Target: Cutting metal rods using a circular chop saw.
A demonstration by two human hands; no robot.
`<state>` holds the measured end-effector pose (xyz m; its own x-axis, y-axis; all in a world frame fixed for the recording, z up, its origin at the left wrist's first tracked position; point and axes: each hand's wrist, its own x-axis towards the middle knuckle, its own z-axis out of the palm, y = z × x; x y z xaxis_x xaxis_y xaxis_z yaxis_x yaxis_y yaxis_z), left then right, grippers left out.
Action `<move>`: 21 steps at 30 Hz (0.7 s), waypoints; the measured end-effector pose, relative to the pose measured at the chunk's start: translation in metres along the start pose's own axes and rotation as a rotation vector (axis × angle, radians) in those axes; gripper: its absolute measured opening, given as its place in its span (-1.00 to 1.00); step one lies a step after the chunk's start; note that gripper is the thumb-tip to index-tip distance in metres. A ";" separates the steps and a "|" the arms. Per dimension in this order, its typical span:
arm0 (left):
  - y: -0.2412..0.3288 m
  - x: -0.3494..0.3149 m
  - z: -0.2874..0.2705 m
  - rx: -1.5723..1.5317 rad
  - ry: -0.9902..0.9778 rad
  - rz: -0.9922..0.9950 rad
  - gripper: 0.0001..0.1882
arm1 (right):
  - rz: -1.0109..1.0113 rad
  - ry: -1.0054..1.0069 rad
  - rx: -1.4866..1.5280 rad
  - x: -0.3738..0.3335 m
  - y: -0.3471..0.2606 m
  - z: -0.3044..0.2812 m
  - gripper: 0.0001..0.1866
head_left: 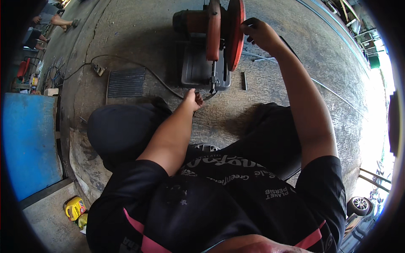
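Note:
A red cut-off saw (214, 33) with a dark grey base (195, 69) stands on the floor in front of my knees. Beside the right face of its round red guard (236, 36) is my right hand (263, 37), fingers loosely bent and apart, with nothing visible in them. My left hand (193, 100) is closed just in front of the base, by the end of the clamp screw (214, 74) and over the black cable (162, 82). What its fingers hold, if anything, is hidden. A short dark metal piece (244, 81) lies right of the base.
Dark metal lengths (125, 82) lie side by side left of the saw. The cable runs left past a small socket block (98, 70). Long thin bars (337, 96) stretch rightward. A blue panel (29, 143) and yellow jug (75, 208) are at left; other people's legs (61, 21) show far left.

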<state>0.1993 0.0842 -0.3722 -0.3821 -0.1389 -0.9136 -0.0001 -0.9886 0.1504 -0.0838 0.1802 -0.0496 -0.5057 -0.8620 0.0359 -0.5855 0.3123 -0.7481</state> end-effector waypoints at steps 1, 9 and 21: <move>-0.010 0.005 -0.003 0.026 0.006 -0.053 -0.59 | 0.019 0.000 0.003 -0.002 0.004 0.002 -0.58; -0.043 -0.018 0.042 0.548 -0.162 -0.199 -0.35 | 0.052 -0.011 -0.017 -0.020 0.026 0.000 -0.57; -0.029 -0.011 0.056 0.138 -0.084 0.028 -0.60 | 0.172 -0.007 -0.147 -0.022 -0.008 -0.007 -0.69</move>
<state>0.1516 0.1173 -0.3456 -0.4595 -0.1552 -0.8745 -0.1136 -0.9663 0.2311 -0.0725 0.1995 -0.0393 -0.6015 -0.7939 -0.0890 -0.5774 0.5090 -0.6384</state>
